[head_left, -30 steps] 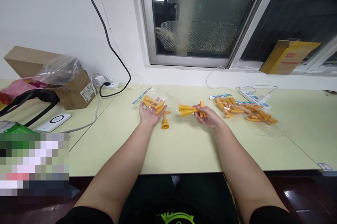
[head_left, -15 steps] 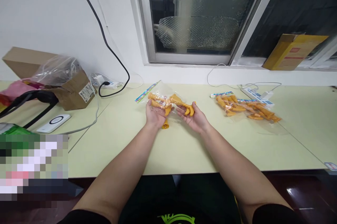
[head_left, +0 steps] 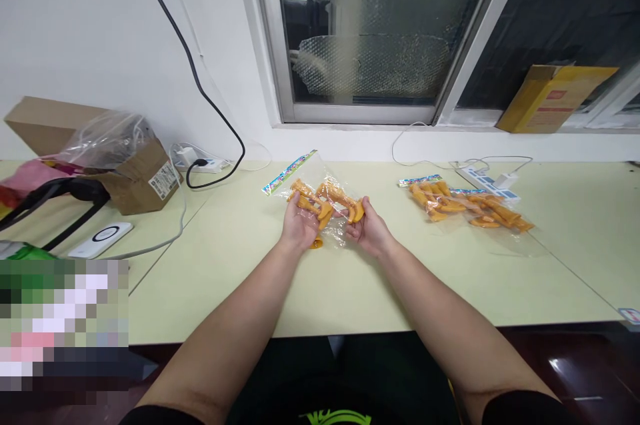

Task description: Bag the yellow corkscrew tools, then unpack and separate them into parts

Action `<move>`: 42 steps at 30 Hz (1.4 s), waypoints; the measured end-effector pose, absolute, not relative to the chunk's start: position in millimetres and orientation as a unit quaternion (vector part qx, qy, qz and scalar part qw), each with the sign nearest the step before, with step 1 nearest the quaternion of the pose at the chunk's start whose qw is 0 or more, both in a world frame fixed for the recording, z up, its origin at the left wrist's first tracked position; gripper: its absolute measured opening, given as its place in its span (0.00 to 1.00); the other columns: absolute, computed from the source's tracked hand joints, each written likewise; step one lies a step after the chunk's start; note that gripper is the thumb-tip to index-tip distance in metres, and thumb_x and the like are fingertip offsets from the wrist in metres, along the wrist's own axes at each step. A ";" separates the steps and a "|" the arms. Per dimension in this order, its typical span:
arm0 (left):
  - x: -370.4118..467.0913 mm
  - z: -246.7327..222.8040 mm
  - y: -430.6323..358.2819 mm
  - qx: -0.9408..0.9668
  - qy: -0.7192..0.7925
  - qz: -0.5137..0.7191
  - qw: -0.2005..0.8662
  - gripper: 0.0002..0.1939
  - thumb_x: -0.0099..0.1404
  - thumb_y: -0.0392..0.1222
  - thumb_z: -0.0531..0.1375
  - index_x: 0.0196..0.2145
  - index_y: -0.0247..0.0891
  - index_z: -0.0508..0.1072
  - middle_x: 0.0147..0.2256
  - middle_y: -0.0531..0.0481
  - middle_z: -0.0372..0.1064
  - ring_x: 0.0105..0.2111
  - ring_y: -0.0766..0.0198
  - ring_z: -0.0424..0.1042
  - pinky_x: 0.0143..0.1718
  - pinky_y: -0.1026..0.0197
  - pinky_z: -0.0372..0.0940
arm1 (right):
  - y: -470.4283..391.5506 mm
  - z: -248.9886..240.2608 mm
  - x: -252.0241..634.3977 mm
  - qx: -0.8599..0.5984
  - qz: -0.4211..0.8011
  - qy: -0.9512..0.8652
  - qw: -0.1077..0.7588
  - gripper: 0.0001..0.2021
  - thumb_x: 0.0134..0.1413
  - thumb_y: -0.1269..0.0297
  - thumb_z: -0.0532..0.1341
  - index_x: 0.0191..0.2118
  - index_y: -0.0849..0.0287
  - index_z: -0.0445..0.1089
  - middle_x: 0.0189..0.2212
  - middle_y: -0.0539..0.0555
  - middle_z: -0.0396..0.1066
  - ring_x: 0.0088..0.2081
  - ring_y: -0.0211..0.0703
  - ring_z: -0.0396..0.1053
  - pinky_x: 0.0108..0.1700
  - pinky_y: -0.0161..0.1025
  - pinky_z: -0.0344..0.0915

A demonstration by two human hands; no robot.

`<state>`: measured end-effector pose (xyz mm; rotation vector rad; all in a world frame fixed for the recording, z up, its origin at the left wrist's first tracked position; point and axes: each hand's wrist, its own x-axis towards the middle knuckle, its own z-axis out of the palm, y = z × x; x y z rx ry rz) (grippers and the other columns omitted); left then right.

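- Left hand [head_left: 300,228] is clamped on the clear bag [head_left: 315,175], 12 o'clock
- Right hand [head_left: 373,230] pinches orange horn-shaped pieces [head_left: 357,211] at its 3 o'clock
- Looks mid-bagging tbh; next push probably needs the bag held wide

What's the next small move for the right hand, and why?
Probably ease the orange pieces farther into the clear bag: their far ends appear to be inside it, their curved near ends are at the right hand's fingers, and the left hand supports the bag.
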<state>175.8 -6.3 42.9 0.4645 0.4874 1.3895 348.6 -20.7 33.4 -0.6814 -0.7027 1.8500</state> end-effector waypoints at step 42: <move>182.2 45.4 -14.9 0.236 0.229 0.572 0.752 0.18 0.67 0.45 0.60 0.51 0.34 0.74 0.45 0.38 0.79 0.47 0.48 0.79 0.48 0.46 0.75 | -20.3 29.2 344.1 -0.295 0.618 -0.442 0.579 0.20 0.46 0.55 0.73 0.46 0.55 0.76 0.37 0.51 0.76 0.34 0.40 0.72 0.44 0.42 0.73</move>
